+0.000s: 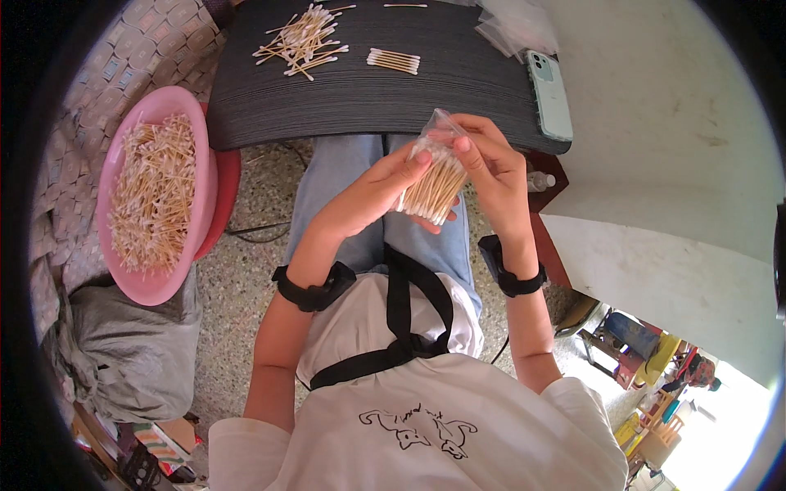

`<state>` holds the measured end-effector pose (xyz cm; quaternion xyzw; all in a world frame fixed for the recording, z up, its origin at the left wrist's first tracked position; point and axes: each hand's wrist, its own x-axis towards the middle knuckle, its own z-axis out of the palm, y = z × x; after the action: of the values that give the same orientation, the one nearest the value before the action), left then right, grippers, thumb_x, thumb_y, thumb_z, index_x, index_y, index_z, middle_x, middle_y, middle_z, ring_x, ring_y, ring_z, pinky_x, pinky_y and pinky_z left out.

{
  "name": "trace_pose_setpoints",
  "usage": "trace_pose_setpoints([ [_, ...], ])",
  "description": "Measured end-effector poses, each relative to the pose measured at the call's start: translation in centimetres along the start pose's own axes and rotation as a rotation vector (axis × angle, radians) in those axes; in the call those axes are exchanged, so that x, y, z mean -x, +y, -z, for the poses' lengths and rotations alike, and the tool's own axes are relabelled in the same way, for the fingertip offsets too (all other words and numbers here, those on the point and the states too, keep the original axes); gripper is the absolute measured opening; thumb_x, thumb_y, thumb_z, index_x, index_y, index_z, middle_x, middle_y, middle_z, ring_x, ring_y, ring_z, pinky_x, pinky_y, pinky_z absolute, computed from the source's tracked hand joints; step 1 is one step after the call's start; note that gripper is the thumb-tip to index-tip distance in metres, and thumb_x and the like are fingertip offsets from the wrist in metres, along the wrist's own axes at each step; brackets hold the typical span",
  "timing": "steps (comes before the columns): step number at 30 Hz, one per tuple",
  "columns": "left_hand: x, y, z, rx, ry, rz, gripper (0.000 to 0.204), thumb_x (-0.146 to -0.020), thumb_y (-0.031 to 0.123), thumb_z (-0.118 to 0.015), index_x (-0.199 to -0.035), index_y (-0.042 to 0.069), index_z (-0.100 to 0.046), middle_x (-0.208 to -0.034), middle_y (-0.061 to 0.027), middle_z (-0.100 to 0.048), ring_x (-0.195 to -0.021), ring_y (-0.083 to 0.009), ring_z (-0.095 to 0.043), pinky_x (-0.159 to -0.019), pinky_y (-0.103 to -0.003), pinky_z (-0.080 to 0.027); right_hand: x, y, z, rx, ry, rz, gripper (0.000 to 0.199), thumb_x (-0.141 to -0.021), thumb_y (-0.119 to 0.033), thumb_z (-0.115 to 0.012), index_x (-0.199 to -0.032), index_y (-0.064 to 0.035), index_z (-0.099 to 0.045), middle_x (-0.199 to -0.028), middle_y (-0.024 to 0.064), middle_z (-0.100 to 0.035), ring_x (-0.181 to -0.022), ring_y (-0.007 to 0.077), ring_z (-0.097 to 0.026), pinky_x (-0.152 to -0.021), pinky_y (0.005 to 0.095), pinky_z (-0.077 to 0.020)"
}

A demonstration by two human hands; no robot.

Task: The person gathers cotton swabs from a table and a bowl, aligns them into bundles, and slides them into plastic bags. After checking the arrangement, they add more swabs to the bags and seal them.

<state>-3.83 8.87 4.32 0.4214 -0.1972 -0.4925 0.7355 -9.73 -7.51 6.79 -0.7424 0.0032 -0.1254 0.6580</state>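
A clear plastic bag of cotton swabs is held up over my lap, its swabs lined up side by side with pale wooden sticks. My left hand grips the bag from the left, thumb across its front and some fingers behind it. At the bag's upper right, my right hand pinches the clear film near the top with thumb and fingers. On the dark table beyond lie a loose heap of cotton swabs and a small neat row of cotton swabs.
A pink basin full of loose swabs stands at the left, above something red. On the black table, a light-green phone lies by the right edge, near clear plastic bags. A pale wall rises at the right.
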Motion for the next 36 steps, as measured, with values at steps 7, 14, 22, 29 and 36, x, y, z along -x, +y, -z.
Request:
trace_pose_setpoints([
  [7,-0.1,-0.4,0.1,0.05,0.031,-0.032,0.061,-0.097,0.053,-0.033,-0.131,0.003,-0.041,-0.103,-0.0166,-0.064,-0.086,-0.0273,-0.069,-0.062,-0.033,-0.059,0.5,0.5,-0.2,-0.06,0.113,-0.002,0.016,-0.087,-0.012,-0.066,-0.098,-0.001,-0.07,-0.108,0.0111,-0.058,-0.096,0.0153,-0.058,-0.08,0.0268,-0.048],
  [14,-0.2,-0.7,-0.4,0.115,0.098,-0.029,0.067,-0.097,0.057,-0.024,-0.122,0.0,-0.048,-0.1,-0.0172,-0.065,-0.083,-0.0265,-0.069,-0.058,-0.031,-0.058,0.7,0.3,0.2,-0.096,0.088,-0.088,0.016,-0.083,-0.012,-0.07,-0.095,-0.0002,-0.07,-0.111,0.0107,-0.057,-0.097,0.0149,-0.058,-0.082,0.0271,-0.0487],
  [22,-0.1,-0.9,0.2,0.0,0.062,-0.019,0.067,-0.097,0.058,-0.023,-0.121,0.001,-0.048,-0.1,-0.0168,-0.065,-0.082,-0.0258,-0.069,-0.057,-0.029,-0.057,-0.1,0.6,0.9,-0.029,-0.117,-0.105,0.019,-0.078,-0.008,-0.072,-0.096,-0.002,-0.07,-0.112,0.0098,-0.056,-0.098,0.0146,-0.058,-0.081,0.0281,-0.0486],
  [29,0.2,-0.9,-0.1,-0.09,0.087,0.053,0.063,-0.099,0.053,-0.02,-0.126,0.0,-0.044,-0.1,-0.0178,-0.065,-0.083,-0.0242,-0.068,-0.058,-0.031,-0.057,-0.7,1.2,1.2,0.037,-0.161,-0.077,0.02,-0.079,-0.009,-0.072,-0.097,-0.0026,-0.07,-0.108,0.0079,-0.057,-0.093,0.0114,-0.057,-0.074,0.0243,-0.0464],
  [36,0.4,-1.0,0.1,0.088,0.078,0.054,0.054,-0.1,0.045,-0.034,-0.128,0.0,-0.041,-0.096,-0.0104,-0.061,-0.077,-0.0175,-0.066,-0.057,-0.029,-0.057,-1.0,0.6,1.3,0.266,-0.213,0.035,0.018,-0.08,-0.013,-0.069,-0.095,-0.0037,-0.069,-0.099,0.006,-0.06,-0.082,0.0118,-0.057,-0.067,0.0246,-0.0452],
])
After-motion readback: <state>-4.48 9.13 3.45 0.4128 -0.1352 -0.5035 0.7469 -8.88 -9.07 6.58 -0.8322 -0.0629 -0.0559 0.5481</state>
